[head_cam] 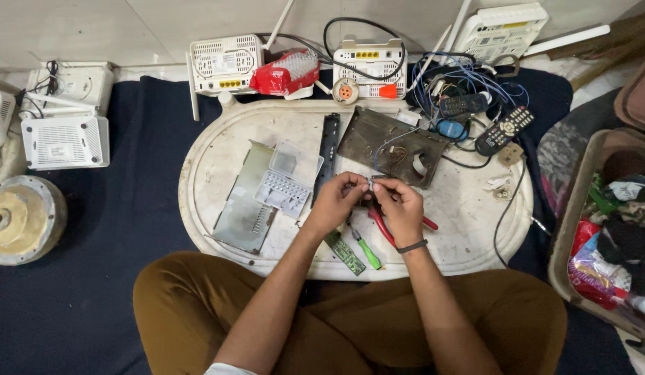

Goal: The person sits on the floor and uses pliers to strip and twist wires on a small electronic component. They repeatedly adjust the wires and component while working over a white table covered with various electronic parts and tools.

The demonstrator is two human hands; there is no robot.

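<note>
Pale and very small, the part [370, 182] pinched between both hands is too tiny to identify; a thin wire seems to run up from it toward the dark metal plate [392, 144]. The left hand [334, 203] and right hand [400, 205] meet fingertip to fingertip above the white oval tray [218, 132], each closed on that part, raised where it can be seen closely. Red-handled pliers [385, 228] lie under the right wrist, a green-handled screwdriver [366, 251] and a green circuit board [344, 253] just below, within easy reach. A clear compartment box [287, 182] sits open left of the hands.
</note>
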